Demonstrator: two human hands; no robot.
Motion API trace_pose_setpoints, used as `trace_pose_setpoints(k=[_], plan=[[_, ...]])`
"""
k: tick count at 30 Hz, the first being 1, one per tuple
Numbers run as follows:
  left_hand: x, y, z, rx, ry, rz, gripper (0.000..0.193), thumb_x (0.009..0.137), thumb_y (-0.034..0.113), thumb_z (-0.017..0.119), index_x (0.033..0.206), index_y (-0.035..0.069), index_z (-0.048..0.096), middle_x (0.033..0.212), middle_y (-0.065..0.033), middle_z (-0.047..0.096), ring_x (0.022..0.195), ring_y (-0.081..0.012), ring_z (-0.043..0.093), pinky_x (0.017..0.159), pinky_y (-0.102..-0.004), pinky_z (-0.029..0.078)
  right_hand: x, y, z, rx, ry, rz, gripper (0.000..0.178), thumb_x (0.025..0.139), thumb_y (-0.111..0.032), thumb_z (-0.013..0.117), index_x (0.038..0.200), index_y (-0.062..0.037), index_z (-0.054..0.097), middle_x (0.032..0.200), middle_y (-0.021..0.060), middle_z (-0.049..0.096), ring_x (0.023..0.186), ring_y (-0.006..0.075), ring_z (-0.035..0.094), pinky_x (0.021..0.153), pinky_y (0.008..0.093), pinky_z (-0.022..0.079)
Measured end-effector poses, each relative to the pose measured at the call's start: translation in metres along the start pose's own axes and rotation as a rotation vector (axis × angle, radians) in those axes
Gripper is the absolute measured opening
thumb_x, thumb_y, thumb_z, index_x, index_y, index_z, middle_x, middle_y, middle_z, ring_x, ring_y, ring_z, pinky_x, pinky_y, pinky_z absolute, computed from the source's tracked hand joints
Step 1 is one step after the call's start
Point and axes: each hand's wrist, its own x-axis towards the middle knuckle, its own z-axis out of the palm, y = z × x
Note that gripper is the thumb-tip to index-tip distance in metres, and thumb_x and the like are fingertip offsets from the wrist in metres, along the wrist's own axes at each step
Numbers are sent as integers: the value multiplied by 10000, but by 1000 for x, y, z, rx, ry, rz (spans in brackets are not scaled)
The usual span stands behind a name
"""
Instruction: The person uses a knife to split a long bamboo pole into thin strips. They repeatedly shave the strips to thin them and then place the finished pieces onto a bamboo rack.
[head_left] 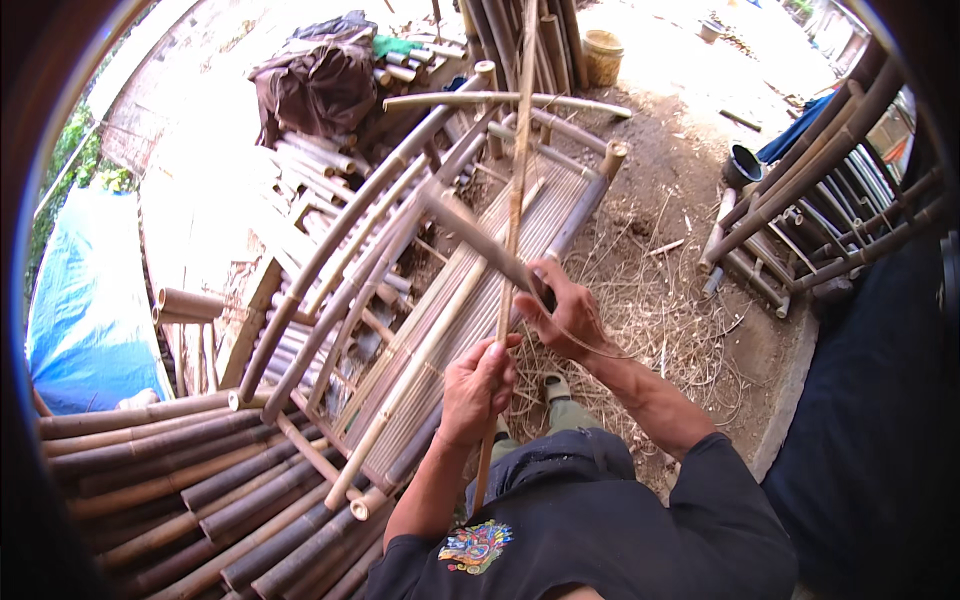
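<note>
My left hand [478,388] is closed around a long, narrow bamboo strip [520,150], which runs from beside my body far out ahead. In my right hand [566,312] is a knife with a broad grey blade [475,235], smeared by motion. The blade lies across the strip, a little beyond my left hand; whether its edge bites into the strip I cannot tell. A thin shaving [600,350] curls near my right wrist. Beneath the strip stands a bamboo bench [540,210] with a slatted seat and curved rails, a loose bamboo pole [420,365] lying along it.
Bamboo poles [200,500] are stacked at the lower left. Shavings [660,350] litter the dirt floor on the right. Another bamboo frame [830,190] stands at far right, near a black bucket [742,165]. A yellowish bucket [603,58] and a blue tarp [90,300] lie farther out.
</note>
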Motion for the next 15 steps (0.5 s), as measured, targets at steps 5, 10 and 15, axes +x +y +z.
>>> trace_pose_setpoints(k=[5,10,15], plan=[[-29,17,-4,217,25,34,347,1019,204,500,1299,9,561,624,45,475,462,-22,365,408,-184,281,4,0,-26,-442,-44,-684,563,912,-631,500,824,-77,552,581,47,543,486,189,566,512,397,520],[-54,16,1,301,-47,19,404,1013,270,510,1274,-35,559,555,56,428,422,-24,331,395,-197,237,27,8,-52,-380,110,-317,529,948,-589,469,789,-91,550,560,39,558,419,155,523,397,327,488],[-59,2,-4,324,-20,27,368,1005,230,531,1261,-31,575,587,61,443,444,-18,350,405,-192,240,10,15,-58,-398,54,-264,579,952,-623,414,820,-77,555,585,82,578,448,229,584,428,374,483]])
